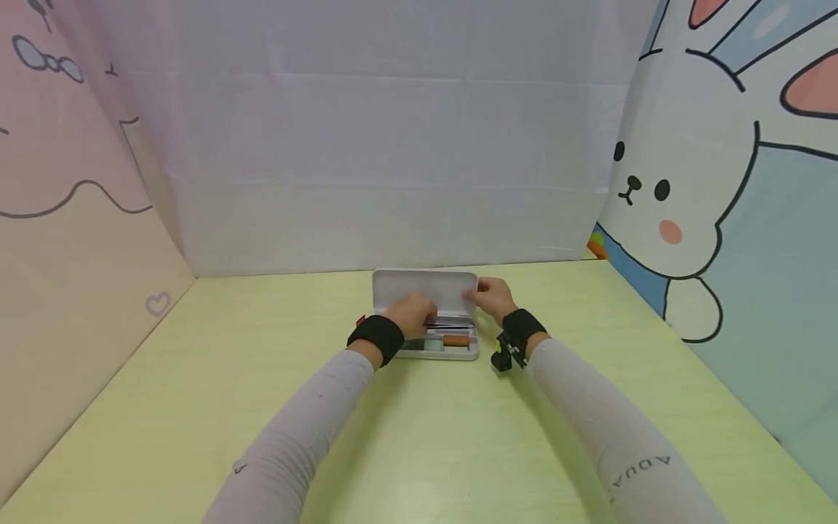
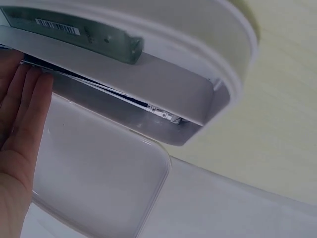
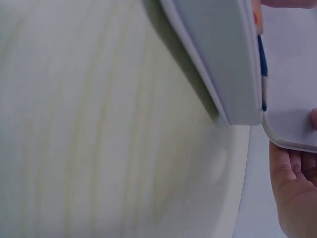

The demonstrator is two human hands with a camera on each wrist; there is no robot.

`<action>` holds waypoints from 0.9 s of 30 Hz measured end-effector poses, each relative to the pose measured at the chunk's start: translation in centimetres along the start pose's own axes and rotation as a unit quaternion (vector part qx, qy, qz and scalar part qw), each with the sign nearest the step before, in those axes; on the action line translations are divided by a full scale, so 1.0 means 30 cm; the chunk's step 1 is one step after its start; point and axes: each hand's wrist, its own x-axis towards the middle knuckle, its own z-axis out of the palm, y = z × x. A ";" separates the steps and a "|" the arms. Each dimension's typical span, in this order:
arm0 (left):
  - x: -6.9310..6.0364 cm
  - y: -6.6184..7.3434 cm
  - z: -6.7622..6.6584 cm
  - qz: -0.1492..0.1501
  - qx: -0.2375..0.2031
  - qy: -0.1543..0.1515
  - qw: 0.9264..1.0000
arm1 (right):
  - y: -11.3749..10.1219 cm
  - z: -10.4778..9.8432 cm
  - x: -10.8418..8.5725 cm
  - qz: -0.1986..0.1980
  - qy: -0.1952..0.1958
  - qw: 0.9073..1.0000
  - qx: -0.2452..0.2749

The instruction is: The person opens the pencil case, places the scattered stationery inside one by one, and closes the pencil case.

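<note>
A white pencil case [image 1: 428, 355] lies on the table with its lid [image 1: 452, 287] raised. My left hand [image 1: 411, 314] reaches into it, its fingers on a thin dark pencil [image 2: 119, 94] with a silvery ferrule end in the back compartment. The fingertips are partly hidden there. At the lid's right edge my right hand [image 1: 494, 297] pinches the rim, thumb on the inside and the other fingers behind. In the front compartment lie a green block with a barcode label [image 2: 74, 32] and an orange piece [image 1: 456, 340].
The pale yellow table [image 1: 419, 444] stretches around the case. A white sheet [image 1: 393, 145] hangs behind it, close to the lid. Printed cloth panels with cartoon figures [image 1: 674, 182] stand at both sides. A small black device [image 1: 501, 356] hangs from the right wristband.
</note>
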 end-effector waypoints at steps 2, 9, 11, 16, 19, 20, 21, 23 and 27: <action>0.001 -0.007 0.011 0.003 -0.005 -0.001 1.000 | 0.002 0.002 -0.002 0.001 0.001 1.000 0.000; 0.003 -0.023 0.032 0.000 -0.025 -0.007 1.000 | -0.004 0.000 -0.004 0.005 0.002 1.000 -0.004; 0.003 -0.026 0.035 0.002 -0.023 -0.007 1.000 | -0.007 -0.001 -0.005 0.007 -0.002 1.000 -0.001; 0.003 -0.030 0.033 -0.005 -0.027 -0.011 1.000 | -0.011 -0.002 -0.005 0.009 -0.004 1.000 0.006; -0.001 -0.028 0.025 -0.016 -0.033 -0.010 0.999 | -0.006 0.000 0.001 0.010 -0.001 1.000 0.005; -0.002 -0.028 0.023 -0.020 -0.036 -0.008 0.999 | -0.004 0.002 0.004 0.011 0.000 1.000 0.004; -0.004 -0.030 0.022 -0.022 -0.036 -0.004 0.999 | -0.002 0.002 0.006 0.013 0.000 1.000 0.005; -0.009 -0.036 0.025 -0.026 -0.037 0.006 0.999 | 0.000 0.002 0.007 0.013 0.000 1.000 0.004; -0.018 -0.053 0.047 -0.038 -0.030 0.012 0.999 | 0.003 0.002 0.007 0.014 -0.002 1.000 0.004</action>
